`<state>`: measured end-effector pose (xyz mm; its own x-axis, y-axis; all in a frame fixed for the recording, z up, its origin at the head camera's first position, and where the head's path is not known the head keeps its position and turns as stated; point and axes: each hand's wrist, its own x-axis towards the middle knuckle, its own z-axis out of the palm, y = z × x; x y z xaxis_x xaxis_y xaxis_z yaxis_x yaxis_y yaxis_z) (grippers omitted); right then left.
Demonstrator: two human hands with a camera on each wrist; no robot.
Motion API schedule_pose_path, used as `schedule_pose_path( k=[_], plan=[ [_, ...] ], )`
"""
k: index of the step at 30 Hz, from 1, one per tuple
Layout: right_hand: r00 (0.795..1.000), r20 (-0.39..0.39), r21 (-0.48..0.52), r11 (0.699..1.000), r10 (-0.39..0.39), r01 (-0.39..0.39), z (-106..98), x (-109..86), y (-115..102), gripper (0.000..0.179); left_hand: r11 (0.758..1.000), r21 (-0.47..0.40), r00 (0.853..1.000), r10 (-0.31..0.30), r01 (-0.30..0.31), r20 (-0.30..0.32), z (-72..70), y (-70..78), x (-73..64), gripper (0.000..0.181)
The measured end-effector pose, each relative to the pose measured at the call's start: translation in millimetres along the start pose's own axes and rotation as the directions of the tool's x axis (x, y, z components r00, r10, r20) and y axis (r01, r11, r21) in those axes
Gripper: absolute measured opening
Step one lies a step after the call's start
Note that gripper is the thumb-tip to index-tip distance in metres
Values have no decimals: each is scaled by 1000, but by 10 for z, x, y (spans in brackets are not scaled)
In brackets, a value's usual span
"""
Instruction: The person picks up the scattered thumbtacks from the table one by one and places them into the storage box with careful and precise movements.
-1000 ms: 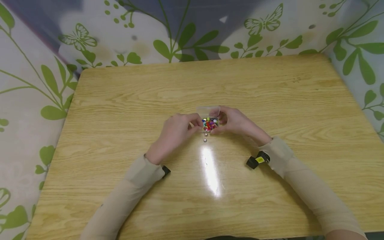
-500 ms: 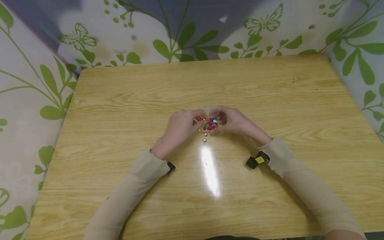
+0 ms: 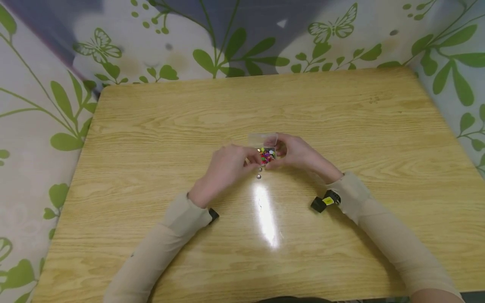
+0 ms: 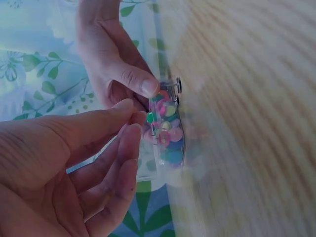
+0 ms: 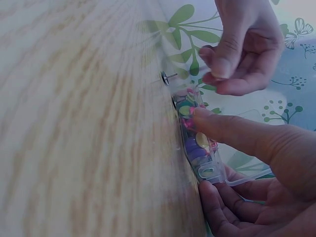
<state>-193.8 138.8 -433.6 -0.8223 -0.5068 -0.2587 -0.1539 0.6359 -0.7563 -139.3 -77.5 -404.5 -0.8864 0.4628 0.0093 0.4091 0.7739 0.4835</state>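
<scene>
A small clear plastic box point(image 5: 208, 171) stands on the table with its lid point(image 3: 258, 139) raised at the back. Inside are many-coloured thumbtacks point(image 3: 268, 155). My right hand point(image 3: 299, 153) grips the box's right end, thumb along the front and fingers behind. My left hand point(image 3: 227, 167) is at the left end, with thumb and index fingertips pinched together just over the rim. A tiny pale bit, seemingly a thumbtack point(image 5: 218, 78), shows between them; the fingertips hide most of it. Two silver thumbtacks lie in a line before the box, the nearer thumbtack point(image 3: 259, 176) point up.
The wood-grain table point(image 3: 182, 113) meets a wall covering point(image 3: 182, 46) with green leaves and butterflies at the back and sides. A bright light reflection point(image 3: 266, 216) falls on the tabletop. A black wrist camera point(image 3: 319, 205) hangs below the right sleeve.
My left fingers reached right into the box among the thumbtacks, then drew back left to its left end. The right hand and box have stayed in place.
</scene>
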Motion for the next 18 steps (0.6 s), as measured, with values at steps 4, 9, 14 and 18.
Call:
schedule_pose_path(
  k=[4,9,14,18],
  plan=[
    [1000,0,-6,1000,-2,2,-1,0,-6,67,999,35,999,-1,-1,49,40,16,-17,4],
    [1000,-1,2,1000,-11,11,-1,-2,-2,67,997,76,996,9,-16,88,97,20,-34,5],
    [1000,-4,5,1000,-13,13,-1,3,5,68,991,128,996,37,-46,79,135,3,-52,6],
    [1000,-8,-9,1000,-20,20,4,8,11,68,990,129,996,44,-53,72,142,-4,-65,8]
  ],
)
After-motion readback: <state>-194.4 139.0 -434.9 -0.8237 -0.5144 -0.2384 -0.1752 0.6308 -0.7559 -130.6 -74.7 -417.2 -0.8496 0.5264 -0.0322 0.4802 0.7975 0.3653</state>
